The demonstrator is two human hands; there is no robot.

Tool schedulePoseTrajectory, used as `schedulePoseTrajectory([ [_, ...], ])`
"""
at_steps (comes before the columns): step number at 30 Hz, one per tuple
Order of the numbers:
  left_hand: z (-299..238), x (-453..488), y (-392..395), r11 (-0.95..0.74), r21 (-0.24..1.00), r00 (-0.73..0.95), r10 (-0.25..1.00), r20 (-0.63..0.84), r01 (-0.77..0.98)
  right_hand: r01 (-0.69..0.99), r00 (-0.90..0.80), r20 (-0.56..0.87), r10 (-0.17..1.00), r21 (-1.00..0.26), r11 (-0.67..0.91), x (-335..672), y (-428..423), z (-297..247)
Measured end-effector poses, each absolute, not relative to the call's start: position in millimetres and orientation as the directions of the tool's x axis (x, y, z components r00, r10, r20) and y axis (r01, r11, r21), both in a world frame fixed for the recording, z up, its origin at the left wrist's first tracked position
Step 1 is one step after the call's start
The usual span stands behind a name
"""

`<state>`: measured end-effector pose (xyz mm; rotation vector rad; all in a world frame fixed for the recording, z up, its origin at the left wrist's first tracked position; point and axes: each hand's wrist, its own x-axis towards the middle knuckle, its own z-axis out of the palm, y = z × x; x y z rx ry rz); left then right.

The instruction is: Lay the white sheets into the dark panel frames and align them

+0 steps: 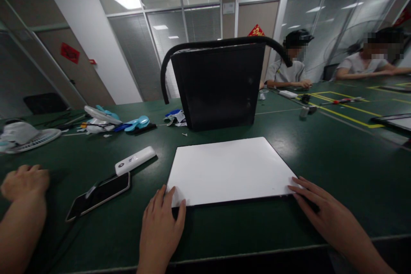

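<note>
A flat white board [224,171] lies on the green table [337,167] straight in front of me. My left hand [160,222] rests at the board's near left corner, its fingers flat and slightly apart, the tips touching the edge. My right hand [316,207] lies at the near right corner with its fingers stretched out on the table and against the board's edge. Neither hand holds anything. Behind the board stands a black bag [221,87] with a curved black handle.
A dark phone [99,195] and a white bar-shaped device [135,160] lie left of the board. Another person's closed hand [24,182] rests at the far left. Small fans and blue-and-white parts [105,120] lie at the back left. Two people sit at the far right.
</note>
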<state>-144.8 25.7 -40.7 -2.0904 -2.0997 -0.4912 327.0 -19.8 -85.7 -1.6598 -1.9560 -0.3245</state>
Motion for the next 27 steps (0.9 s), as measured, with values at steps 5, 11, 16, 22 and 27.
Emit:
schedulePoseTrajectory([
  [5, -38.8, -143.2, 25.6, -0.013, 0.114, -0.024, 0.948, 0.318, 0.993, 0.957, -0.052, 0.553, 0.832, -0.211, 0.200, 325.4, -20.5, -84.4],
  [11, -38.7, -143.4, 25.1, -0.024, 0.128, -0.018, 0.947, 0.320, 0.991, 0.949, -0.037, 0.526, 0.849, -0.247, 0.194, 325.3, -22.4, -83.8],
  [16, -39.4, -144.0, 25.3, 0.024, 0.163, -0.085, 0.923, 0.376, 0.986, 0.951, 0.030, 0.537, 0.843, -0.275, 0.141, 326.6, -23.1, -86.6],
  [22, -40.8, -146.3, 26.8, 0.005, 0.193, -0.083, 0.914, 0.397, 0.981, 0.952, 0.081, 0.568, 0.819, -0.288, 0.106, 326.7, -21.4, -85.1],
  [27, -40.2, -147.9, 28.4, -0.036, 0.265, -0.077, 0.911, 0.405, 0.964, 0.957, 0.141, 0.556, 0.819, -0.288, 0.030, 325.9, -21.2, -83.1],
])
